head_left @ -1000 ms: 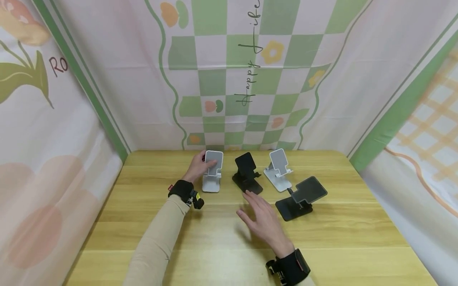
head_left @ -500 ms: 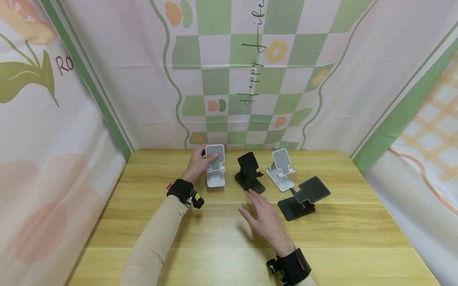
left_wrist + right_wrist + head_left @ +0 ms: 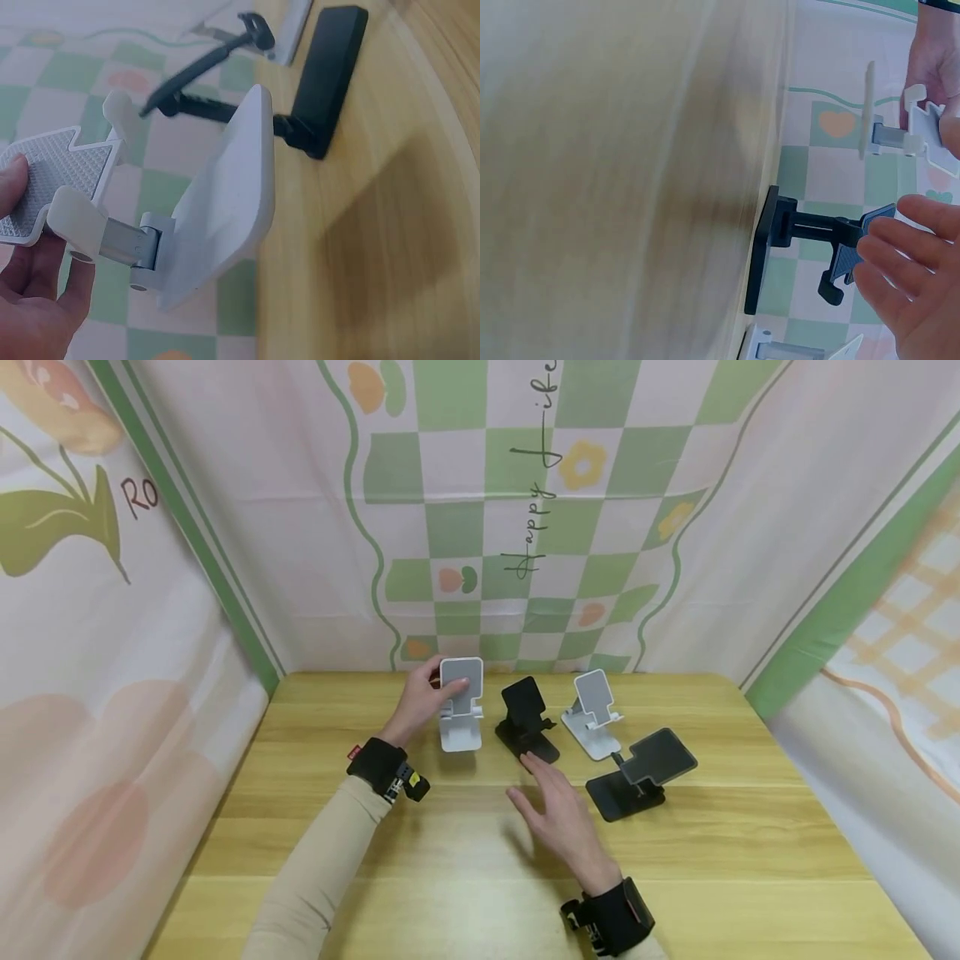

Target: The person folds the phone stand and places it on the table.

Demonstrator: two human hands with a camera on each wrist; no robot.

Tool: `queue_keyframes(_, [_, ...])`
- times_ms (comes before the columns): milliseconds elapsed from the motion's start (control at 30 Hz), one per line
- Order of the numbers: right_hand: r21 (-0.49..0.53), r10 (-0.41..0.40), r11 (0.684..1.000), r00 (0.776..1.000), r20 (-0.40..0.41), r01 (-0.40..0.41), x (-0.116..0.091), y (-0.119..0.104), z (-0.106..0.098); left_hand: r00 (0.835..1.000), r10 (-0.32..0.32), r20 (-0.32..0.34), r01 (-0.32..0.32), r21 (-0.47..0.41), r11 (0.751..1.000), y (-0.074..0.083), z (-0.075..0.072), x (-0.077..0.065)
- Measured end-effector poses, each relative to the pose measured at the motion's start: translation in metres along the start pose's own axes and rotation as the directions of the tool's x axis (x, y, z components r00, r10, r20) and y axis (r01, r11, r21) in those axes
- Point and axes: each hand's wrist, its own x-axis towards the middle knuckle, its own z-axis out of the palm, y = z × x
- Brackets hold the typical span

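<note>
The right hand [image 3: 558,814] was held flat and relaxed just above the table [image 3: 315,827], nearest the viewer, its fingers spread loosely and pointing at the base of the black stand [image 3: 525,722] without gripping anything. Just beyond and to the left of that black stand, the white stand [image 3: 461,706] was pinched at its upper plate by the left hand [image 3: 420,702], the thumb lying on the ribbed face and the fingers curled behind it; in the left wrist view the base [image 3: 225,202] appeared tilted and lifted off the wood. For a clean handling, the pinch would best be kept on the plate's edges, with the hinge left free and the base brought down flat, since a grip so high could let the stand swing. To the right of the black stand, a second white stand [image 3: 594,714] stood upright, and nearer than it a larger black stand [image 3: 637,772] rested with its plate tipped nearly level. The black stand stood close beside the held one and could be knocked. A patterned curtain [image 3: 480,510] closed off the far side.
</note>
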Motion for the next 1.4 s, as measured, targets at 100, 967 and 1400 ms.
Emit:
queue_keyframes(100, [0.018, 0.017, 1.0, 1.0, -0.003, -0.017, 0.001, -0.001, -0.001, 1.0, 0.011, 0.006, -0.011, -0.017, 1.0, 0.008, 0.002, -0.004])
queue_keyframes(967, [0.399, 0.246, 0.885, 0.969, 0.033, -0.239, 0.012, 0.001, -0.002, 0.991, 0.126, 0.052, -0.121, -0.092, 0.988, 0.048, 0.032, -0.043])
queue_keyframes(1400, [0.584, 0.333, 0.728, 0.93, 0.157, -0.359, 0.027, 0.006, -0.001, 0.978, 0.199, 0.066, -0.192, -0.099, 0.976, 0.056, 0.039, -0.049])
